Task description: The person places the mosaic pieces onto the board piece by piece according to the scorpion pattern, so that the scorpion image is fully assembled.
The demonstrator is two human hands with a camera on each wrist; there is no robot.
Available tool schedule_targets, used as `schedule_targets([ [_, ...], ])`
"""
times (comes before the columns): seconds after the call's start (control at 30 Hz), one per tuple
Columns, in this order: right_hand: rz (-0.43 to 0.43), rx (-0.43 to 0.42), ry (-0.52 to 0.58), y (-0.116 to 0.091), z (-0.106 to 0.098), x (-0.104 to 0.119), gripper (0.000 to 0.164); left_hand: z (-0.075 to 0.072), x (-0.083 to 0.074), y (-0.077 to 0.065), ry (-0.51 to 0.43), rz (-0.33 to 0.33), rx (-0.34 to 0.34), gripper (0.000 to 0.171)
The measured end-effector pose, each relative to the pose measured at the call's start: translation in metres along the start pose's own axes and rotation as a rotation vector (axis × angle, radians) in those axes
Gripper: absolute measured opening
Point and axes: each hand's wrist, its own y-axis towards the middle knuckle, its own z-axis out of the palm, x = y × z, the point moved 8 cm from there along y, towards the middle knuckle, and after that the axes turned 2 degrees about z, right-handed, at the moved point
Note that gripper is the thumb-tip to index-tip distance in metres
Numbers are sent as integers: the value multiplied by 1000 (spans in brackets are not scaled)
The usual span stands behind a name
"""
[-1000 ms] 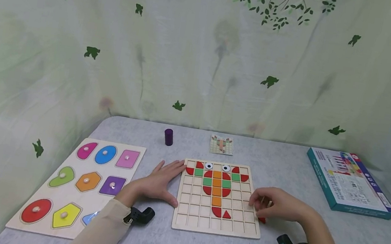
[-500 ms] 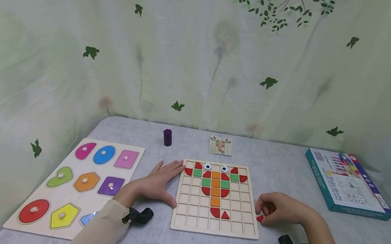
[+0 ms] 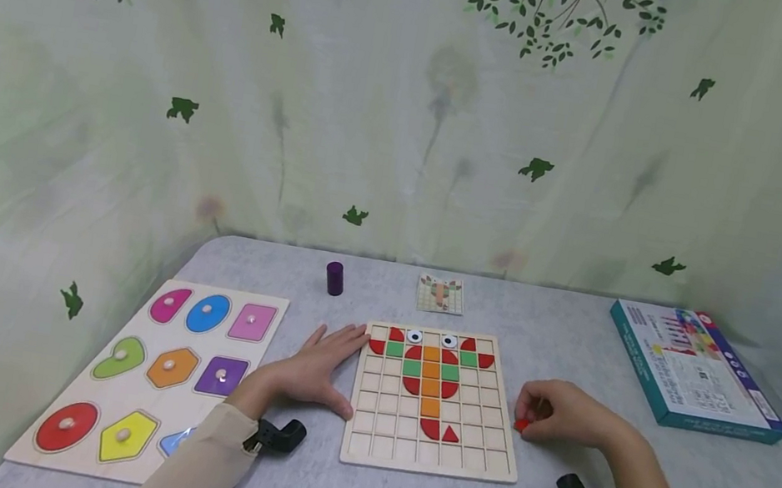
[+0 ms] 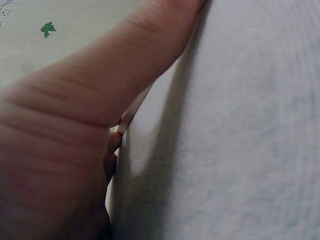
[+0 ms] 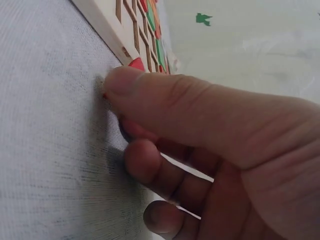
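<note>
The wooden grid board lies mid-table with red, green and orange tiles and two eye tiles set in its squares. At its left edge rests my left hand, fingers spread, fingertips and thumb against the side. In the left wrist view the thumb runs along the cloth. Just beyond the board's right edge, my right hand pinches a small red tile between thumb and fingers. The right wrist view shows a red corner of it past the thumb; most is hidden. A red triangle tile sits low on the grid.
A knob puzzle board with coloured shapes lies left, partly under the left sleeve. Behind the grid stand a dark purple cylinder and a small pattern card. A flat teal-edged box lies at the back right.
My right hand has drawn back rightward from the board's edge and closed on the red tile, which lay on the cloth beside the board. My left hand has stayed put.
</note>
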Motion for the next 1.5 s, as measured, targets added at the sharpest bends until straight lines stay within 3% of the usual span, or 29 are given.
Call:
schedule_targets([
  [0.23,-54,-4,38,-1,-2,4,11,2,-1,0,6,12,-9,122],
  [0.6,-108,15,76,-2,-1,20,15,1,-2,2,5,13,-1,122],
  [1.5,-234,118,85,6,36,64,15,0,-1,1,-1,1,-3,122],
])
